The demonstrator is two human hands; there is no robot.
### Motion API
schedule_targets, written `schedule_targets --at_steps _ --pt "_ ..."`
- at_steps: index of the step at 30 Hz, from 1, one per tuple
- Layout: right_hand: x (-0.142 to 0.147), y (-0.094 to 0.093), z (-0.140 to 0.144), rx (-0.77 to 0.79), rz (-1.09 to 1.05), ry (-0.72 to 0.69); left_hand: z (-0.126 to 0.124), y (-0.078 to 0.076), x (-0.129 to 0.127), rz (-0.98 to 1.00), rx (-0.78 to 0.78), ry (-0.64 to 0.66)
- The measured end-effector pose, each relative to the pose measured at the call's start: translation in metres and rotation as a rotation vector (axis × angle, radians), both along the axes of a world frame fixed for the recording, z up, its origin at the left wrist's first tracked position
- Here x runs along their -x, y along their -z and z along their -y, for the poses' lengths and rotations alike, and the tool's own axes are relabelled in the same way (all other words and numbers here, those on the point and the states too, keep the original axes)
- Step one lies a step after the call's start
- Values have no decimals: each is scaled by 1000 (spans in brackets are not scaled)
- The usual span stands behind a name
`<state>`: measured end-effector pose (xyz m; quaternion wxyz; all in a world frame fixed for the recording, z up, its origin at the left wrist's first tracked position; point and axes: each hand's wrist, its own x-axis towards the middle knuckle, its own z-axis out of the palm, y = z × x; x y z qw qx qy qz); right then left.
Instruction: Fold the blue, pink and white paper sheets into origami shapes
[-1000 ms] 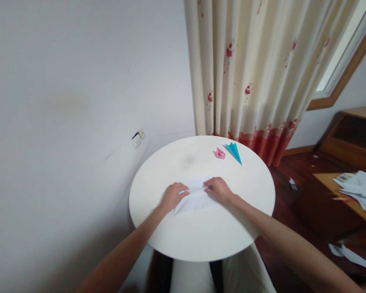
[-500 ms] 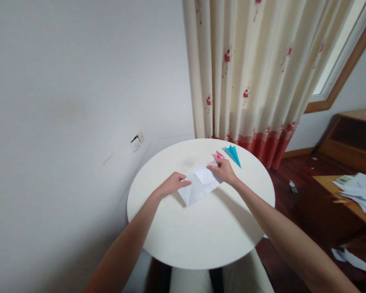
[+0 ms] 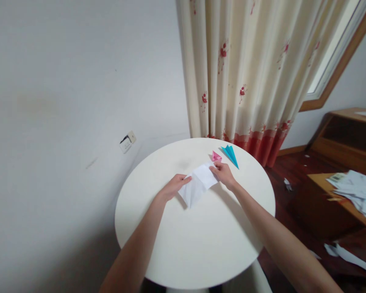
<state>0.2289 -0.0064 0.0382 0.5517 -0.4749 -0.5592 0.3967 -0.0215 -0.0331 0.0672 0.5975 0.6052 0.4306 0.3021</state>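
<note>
Both forearms are showing bare, with no sleeves reaching into view. The left hand [image 3: 173, 188] and the right hand [image 3: 224, 174] are wearing no gloves, rings or watch; the fingers are uncovered.

Home room — floral curtain [image 3: 232, 73], round table [image 3: 201, 236], wooden furniture [image 3: 341, 138].

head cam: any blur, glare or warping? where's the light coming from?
Head view: daylight enters from the window at upper right, soft, no glare. Faint shadows fall under the white paper and both forearms on the table. Wide-angle warping bends the curtain and frame edges. Hands slightly soft; the wall is featureless.
</note>
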Motion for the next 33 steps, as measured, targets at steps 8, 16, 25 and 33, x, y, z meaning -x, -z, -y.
schedule_targets --at_steps 8,16,25,33 --pt "16 22 8 172 -225 -4 2 20 3 -2 28 179" --pt "16 17 15 104 -248 63 -2 25 -1 -8 -16 -5" --pt "11 22 10 -96 -90 212 -10 28 3 -141 -157 -101" --pt "26 28 18 89 -270 34 -16 41 -9 61 -261 -397"
